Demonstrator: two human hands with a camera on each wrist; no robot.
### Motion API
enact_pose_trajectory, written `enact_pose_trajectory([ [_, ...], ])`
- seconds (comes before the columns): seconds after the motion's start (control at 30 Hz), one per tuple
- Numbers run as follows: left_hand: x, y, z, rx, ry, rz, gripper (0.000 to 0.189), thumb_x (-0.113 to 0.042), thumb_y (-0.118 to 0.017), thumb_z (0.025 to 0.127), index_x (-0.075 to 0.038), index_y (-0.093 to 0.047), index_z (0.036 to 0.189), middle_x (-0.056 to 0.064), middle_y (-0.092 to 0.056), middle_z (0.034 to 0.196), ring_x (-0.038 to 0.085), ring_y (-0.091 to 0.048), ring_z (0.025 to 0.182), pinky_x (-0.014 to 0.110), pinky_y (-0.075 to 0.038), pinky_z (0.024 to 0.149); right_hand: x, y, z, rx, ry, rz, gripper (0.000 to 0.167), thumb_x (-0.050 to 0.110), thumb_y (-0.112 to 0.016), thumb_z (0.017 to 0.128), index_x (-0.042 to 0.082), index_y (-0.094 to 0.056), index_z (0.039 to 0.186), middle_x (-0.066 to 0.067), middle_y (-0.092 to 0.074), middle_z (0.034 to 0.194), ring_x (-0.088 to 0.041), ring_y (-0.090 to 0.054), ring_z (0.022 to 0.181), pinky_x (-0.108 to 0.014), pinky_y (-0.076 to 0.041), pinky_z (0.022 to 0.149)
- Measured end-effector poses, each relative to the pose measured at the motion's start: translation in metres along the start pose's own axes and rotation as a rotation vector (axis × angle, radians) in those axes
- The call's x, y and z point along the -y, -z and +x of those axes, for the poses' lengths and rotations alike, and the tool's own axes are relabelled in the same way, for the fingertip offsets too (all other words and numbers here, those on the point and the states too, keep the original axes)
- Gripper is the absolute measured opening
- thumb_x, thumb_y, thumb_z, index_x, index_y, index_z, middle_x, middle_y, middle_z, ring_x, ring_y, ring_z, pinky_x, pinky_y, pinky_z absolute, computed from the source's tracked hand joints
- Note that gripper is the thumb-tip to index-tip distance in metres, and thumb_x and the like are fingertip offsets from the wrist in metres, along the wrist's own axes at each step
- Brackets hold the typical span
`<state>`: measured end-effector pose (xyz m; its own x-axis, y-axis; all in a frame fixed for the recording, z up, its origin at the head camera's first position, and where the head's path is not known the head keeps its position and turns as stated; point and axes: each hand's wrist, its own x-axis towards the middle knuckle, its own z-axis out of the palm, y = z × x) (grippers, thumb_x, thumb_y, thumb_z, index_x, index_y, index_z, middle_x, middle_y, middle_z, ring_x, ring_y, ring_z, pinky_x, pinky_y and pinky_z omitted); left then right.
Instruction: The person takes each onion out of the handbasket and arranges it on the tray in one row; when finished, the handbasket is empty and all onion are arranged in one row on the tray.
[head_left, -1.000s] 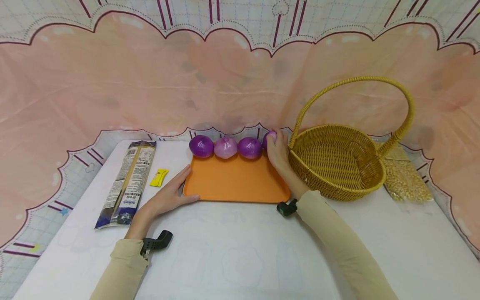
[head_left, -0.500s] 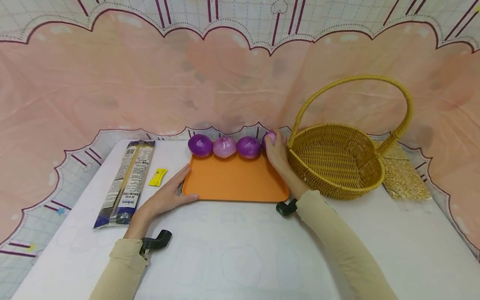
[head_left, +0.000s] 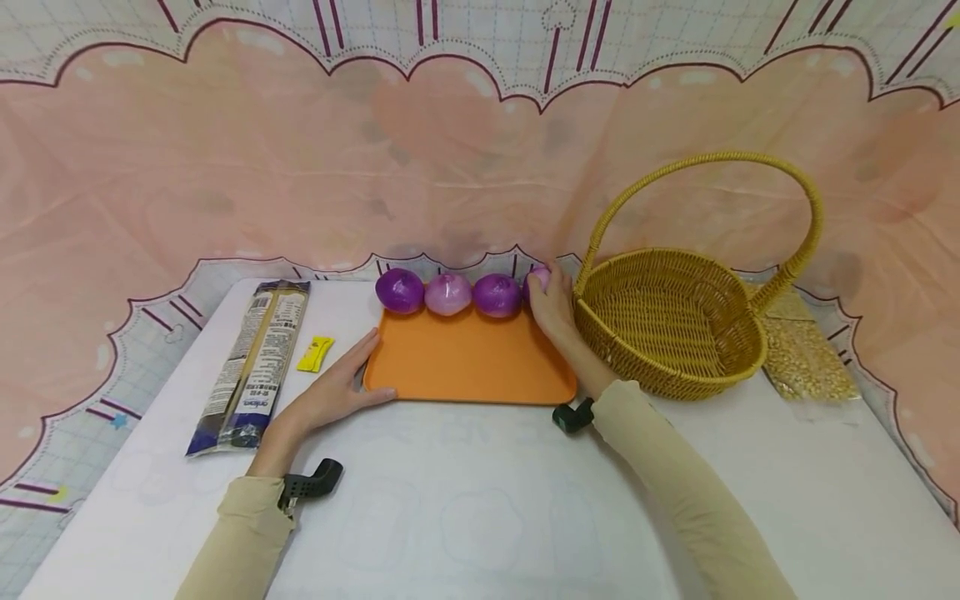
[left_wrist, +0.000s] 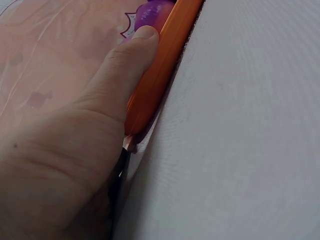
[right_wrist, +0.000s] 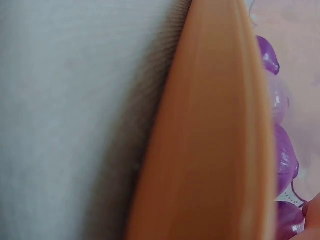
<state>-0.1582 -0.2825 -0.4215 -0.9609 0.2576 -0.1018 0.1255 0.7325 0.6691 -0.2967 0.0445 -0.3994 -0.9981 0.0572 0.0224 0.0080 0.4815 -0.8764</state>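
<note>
An orange tray [head_left: 468, 358] lies on the white table. Along its far edge sit three shiny purple onions: a dark one [head_left: 400, 292] at the left, a pale one [head_left: 448, 294], then another dark one [head_left: 497, 296]. Ending the row at the right is a pale purple onion [head_left: 536, 280], partly hidden by my right hand [head_left: 553, 308], whose fingers curl round it. My left hand [head_left: 336, 393] spreads at the tray's near left corner, fingers straight along the left side. In the left wrist view its thumb [left_wrist: 132, 57] lies straight over the tray's near rim.
Close to my right hand stands a wicker basket [head_left: 675, 317] with a tall arched handle. Behind its right side lies a clear bag of yellow grains [head_left: 813, 358]. Left of the tray are a long printed packet [head_left: 255, 367] and a small yellow packet [head_left: 316, 354]. Patterned cloth [head_left: 480, 175] hangs behind.
</note>
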Motion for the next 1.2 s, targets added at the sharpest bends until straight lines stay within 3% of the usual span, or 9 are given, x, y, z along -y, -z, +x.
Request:
enact_pose_trajectory([
  [0.37,-0.003,0.003,0.003,-0.002,-0.015,-0.007,0.099,-0.051,-0.067,0.087,-0.009,-0.011,0.157,0.011,-0.006,0.165,0.036,-0.009,0.152,0.057,-0.012,0.122,0.0,0.001,0.003,-0.014,0.001,-0.008,0.062,0.041,-0.043,0.098,0.014,-0.027,0.151,-0.015,-0.026,0.156,-0.027,-0.033,0.139,-0.042,-0.029,0.12],
  [0.6,-0.009,0.013,0.007,-0.018,-0.002,-0.147,0.073,-0.041,-0.043,0.102,-0.011,-0.006,0.157,0.01,-0.002,0.165,0.033,-0.002,0.153,0.056,-0.006,0.123,0.007,0.001,0.003,-0.022,0.013,0.012,0.062,0.047,-0.042,0.098,0.017,-0.028,0.151,-0.013,-0.026,0.156,-0.026,-0.03,0.142,-0.042,-0.025,0.122],
  [0.83,-0.015,0.019,0.02,-0.09,0.023,-0.179,0.07,-0.047,-0.027,0.104,-0.011,0.0,0.157,0.011,0.004,0.165,0.032,0.004,0.153,0.054,0.0,0.124,0.004,0.002,0.003,-0.009,0.013,0.011,0.063,0.045,-0.041,0.099,0.016,-0.025,0.153,-0.013,-0.024,0.158,-0.026,-0.027,0.145,-0.041,-0.022,0.124],
  [0.97,-0.015,0.022,0.026,-0.127,0.054,-0.168,0.072,-0.052,-0.025,0.103,-0.011,0.0,0.157,0.012,0.006,0.165,0.032,0.005,0.153,0.054,0.0,0.124,0.0,0.001,0.003,-0.011,0.032,0.009,0.062,0.044,-0.041,0.1,0.013,-0.026,0.152,-0.015,-0.026,0.157,-0.026,-0.029,0.144,-0.04,-0.024,0.123],
  [1.2,-0.012,0.029,0.034,-0.175,0.048,-0.135,0.075,-0.052,-0.024,0.103,-0.006,0.0,0.156,0.018,0.004,0.164,0.035,0.003,0.152,0.054,0.0,0.124,0.001,0.001,0.001,0.002,0.03,0.002,0.063,0.046,-0.041,0.099,0.014,-0.026,0.152,-0.014,-0.025,0.157,-0.027,-0.026,0.146,-0.043,-0.023,0.123],
])
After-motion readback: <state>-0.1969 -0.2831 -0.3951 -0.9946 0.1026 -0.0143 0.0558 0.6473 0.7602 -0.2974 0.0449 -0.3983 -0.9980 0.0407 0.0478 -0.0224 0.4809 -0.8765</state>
